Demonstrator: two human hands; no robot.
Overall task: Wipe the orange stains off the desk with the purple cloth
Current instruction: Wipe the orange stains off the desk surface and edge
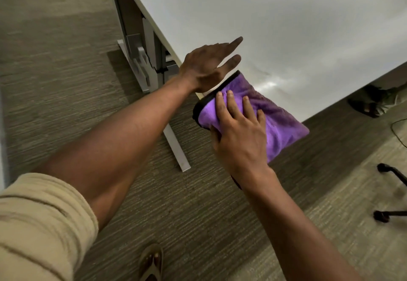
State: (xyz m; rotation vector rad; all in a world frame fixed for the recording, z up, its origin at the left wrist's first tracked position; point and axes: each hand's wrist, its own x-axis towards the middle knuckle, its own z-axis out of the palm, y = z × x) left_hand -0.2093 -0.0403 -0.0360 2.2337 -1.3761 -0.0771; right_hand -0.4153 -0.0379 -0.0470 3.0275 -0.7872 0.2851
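The purple cloth [273, 117], edged in black, hangs over the near corner of the white desk [286, 27]. My right hand [237, 131] grips it, fingers spread on top and thumb underneath. My left hand [209, 65] hovers over the desk's left edge just above the cloth, fingers extended and apart, holding nothing. A wet, shiny patch shows on the desk beside the cloth. I see no orange stains on the visible desk surface.
The desk's grey metal leg and foot [154, 78] stand on the carpet to the left. Another person's sandalled foot [367, 106] is under the desk's right edge. Black chair-base casters [387, 190] sit at right. My own sandalled foot [152, 263] is at the bottom.
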